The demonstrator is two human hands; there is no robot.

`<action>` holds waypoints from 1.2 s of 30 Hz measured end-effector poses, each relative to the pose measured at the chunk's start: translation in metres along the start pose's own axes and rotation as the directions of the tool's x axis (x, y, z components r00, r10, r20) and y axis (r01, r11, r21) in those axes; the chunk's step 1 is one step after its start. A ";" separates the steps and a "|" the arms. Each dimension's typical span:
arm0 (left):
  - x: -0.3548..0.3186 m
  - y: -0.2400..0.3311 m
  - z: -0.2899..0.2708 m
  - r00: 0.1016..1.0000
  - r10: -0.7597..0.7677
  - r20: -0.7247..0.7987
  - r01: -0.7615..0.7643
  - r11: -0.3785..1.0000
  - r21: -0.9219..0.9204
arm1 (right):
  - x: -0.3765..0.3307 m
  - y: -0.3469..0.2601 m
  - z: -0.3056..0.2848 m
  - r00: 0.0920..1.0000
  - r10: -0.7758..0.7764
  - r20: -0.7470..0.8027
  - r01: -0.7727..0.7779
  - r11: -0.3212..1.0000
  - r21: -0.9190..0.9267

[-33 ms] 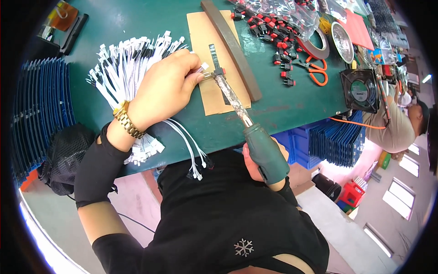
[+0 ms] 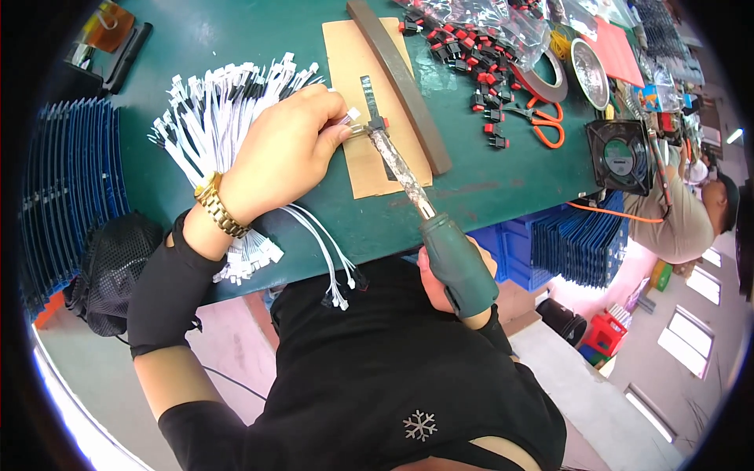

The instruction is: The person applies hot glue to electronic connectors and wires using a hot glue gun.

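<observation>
My left hand (image 2: 287, 149) is closed in a pinch on the end of a white cable (image 2: 353, 115), whose thin wires reach toward a small red-and-black rocker switch (image 2: 380, 122). The switch sits in a dark strip (image 2: 366, 90) on a piece of cardboard (image 2: 343, 55). In my right hand (image 2: 430, 281) is a soldering iron (image 2: 459, 267) with a thick green handle. Its worn metal barrel slants up to the switch, the tip meeting the wire ends there. Beneath my left hand and wrist lies a large bundle of white cables (image 2: 208, 110), with loose ends (image 2: 326, 251) hanging over the table edge.
A brown bar (image 2: 404, 90) lies across the cardboard. To the right are many loose switches (image 2: 471, 59), orange-handled scissors (image 2: 546, 122), a tape roll (image 2: 550, 82), a metal bowl (image 2: 589, 72) and a fan (image 2: 620, 157). Blue trays (image 2: 75, 180) stand at left. A co-worker (image 2: 683, 216) sits at far right.
</observation>
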State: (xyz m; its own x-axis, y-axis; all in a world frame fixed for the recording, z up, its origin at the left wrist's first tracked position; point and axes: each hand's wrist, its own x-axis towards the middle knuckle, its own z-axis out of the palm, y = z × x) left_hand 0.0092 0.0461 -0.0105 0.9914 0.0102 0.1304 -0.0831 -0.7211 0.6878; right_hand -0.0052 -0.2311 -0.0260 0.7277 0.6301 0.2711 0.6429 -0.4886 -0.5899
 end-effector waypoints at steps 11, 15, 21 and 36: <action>0.001 -0.002 0.003 1.000 -0.002 -0.015 0.002 1.000 -0.015 | 0.005 -0.005 0.000 1.000 0.010 0.002 -0.010 1.000 -0.005; 0.001 -0.002 0.003 1.000 0.016 -0.022 -0.016 1.000 0.002 | 0.004 -0.004 0.002 1.000 0.021 -0.011 -0.020 0.999 0.044; 0.001 -0.006 0.004 0.999 0.023 -0.026 -0.023 1.000 0.007 | -0.020 0.008 0.007 0.986 0.138 0.093 -0.142 0.989 0.036; 0.005 0.006 -0.002 0.993 -0.105 0.056 0.105 0.994 0.005 | -0.024 0.014 0.018 0.954 0.299 0.041 -0.218 0.589 0.778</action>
State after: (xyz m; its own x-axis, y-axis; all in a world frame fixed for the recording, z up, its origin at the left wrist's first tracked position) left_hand 0.0133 0.0438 -0.0043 0.9987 0.0475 0.0171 0.0223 -0.7195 0.6941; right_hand -0.0176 -0.2423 -0.0547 0.8760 0.4796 0.0513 0.0342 0.0443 -0.9984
